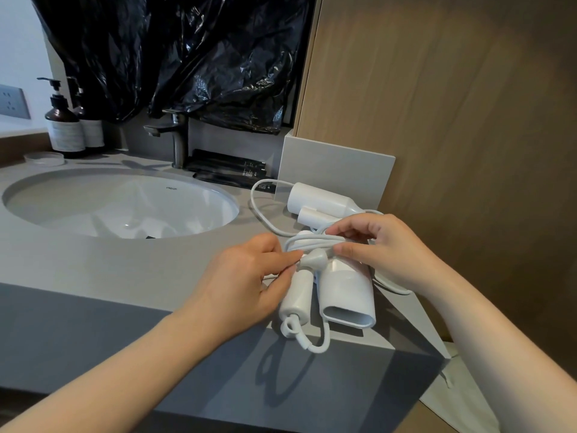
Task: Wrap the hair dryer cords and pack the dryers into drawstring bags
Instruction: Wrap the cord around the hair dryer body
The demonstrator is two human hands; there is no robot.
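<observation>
A white folded hair dryer (346,295) lies at the counter's front edge, nozzle toward me, its handle (296,295) folded alongside. Its white cord (312,242) is coiled across the body, and a loop hangs over the edge. My left hand (246,285) pinches the cord at the grey-white plug (315,259). My right hand (384,248) presses the coils down on the dryer's body. A second white hair dryer (321,200) lies behind, against the grey upstand, its cord (259,207) looping loose on the counter. A pale cloth bag (459,398) shows low down at the right.
An oval white sink (125,204) is set in the grey counter (93,264), with a dark tap (178,135) behind it. Two pump bottles (65,126) stand at the back left. Black sachets (231,171) lie by the tap. Black plastic (187,57) covers the mirror; a wood panel (452,104) rises on the right.
</observation>
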